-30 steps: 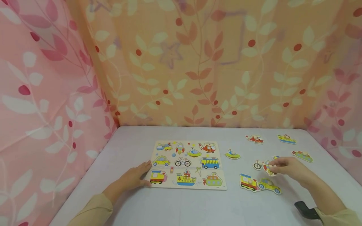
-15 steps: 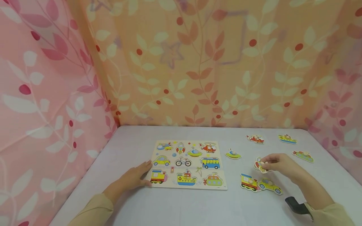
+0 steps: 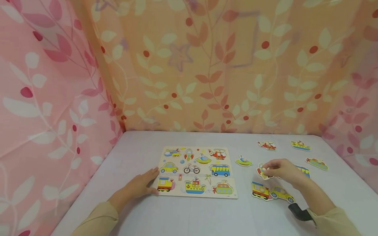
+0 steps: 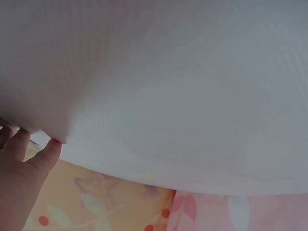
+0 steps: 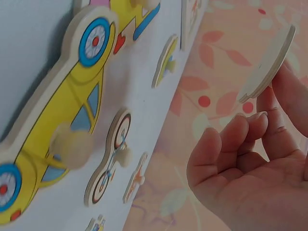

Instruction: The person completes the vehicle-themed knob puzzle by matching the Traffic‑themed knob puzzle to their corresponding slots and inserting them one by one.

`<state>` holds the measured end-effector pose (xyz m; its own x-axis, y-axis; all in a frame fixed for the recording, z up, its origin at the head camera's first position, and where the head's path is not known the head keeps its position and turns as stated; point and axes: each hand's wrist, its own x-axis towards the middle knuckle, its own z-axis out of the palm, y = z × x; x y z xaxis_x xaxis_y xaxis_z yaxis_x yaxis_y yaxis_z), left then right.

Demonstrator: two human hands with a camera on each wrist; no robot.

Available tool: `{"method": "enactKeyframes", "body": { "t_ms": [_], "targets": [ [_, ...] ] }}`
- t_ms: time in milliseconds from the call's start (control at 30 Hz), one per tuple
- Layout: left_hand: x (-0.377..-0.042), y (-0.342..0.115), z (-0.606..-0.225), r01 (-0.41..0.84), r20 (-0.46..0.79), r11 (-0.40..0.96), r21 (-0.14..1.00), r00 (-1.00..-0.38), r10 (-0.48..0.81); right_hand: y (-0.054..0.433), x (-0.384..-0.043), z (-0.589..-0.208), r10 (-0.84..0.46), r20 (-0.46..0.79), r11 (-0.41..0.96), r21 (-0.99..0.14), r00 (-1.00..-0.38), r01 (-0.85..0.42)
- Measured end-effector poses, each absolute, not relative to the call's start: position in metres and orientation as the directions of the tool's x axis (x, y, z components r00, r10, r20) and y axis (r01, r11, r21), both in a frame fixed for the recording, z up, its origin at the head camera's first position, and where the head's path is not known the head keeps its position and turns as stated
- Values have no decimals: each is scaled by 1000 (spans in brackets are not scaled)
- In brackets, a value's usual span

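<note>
My left hand [image 3: 141, 184] rests at the left edge of the wooden puzzle board [image 3: 203, 193], its fingers and thumb extended against it. In the left wrist view, the fingertips [image 4: 55, 143] show at the frame's left side. My right hand [image 3: 282, 170] pinches a rocket puzzle piece [image 3: 261, 172] and holds it raised off the table. Its plain wooden back [image 5: 272, 62] shows in the right wrist view. Just below that hand lie a train piece [image 3: 260, 190] and a yellow car piece [image 3: 282, 194]. A bicycle piece [image 5: 109, 161] is mostly hidden by my hand in the head view.
Between board and hand lies a flying saucer piece [image 3: 243, 160]. Further back are a helicopter piece [image 3: 267, 145] and a ship piece [image 3: 300, 145]. To the right are a submarine piece [image 3: 317, 163] and a partly covered bus piece [image 3: 304, 170]. Patterned curtains [image 3: 189, 82] enclose the table.
My right hand has moved left with the rocket piece, passing over the bicycle piece and uncovering more of the bus piece. My left hand and the board stay put.
</note>
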<state>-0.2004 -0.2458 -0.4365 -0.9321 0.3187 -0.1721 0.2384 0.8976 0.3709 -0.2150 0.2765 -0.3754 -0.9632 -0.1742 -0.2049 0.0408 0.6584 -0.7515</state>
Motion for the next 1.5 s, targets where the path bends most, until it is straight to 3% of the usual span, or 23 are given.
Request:
{"method": "enactKeyframes", "body": {
  "t_ms": [500,767,1267,1500],
  "targets": [
    [-200,-246,-435,243,-176,893,378,-928,327,239,-232,-377,-148,-199,683,-729,-969,46],
    [-201,-245,-431,232,-188,895,382,-928,321,220,-240,-379,-193,-183,648,-761,-964,15],
    [-198,-243,-433,221,-199,897,382,-929,313,185,-258,-375,-106,-189,606,-791,-976,87],
    [-199,-242,-433,220,-196,901,373,-931,309,160,-269,-373,-129,-180,562,-823,-975,77]
  ]
}}
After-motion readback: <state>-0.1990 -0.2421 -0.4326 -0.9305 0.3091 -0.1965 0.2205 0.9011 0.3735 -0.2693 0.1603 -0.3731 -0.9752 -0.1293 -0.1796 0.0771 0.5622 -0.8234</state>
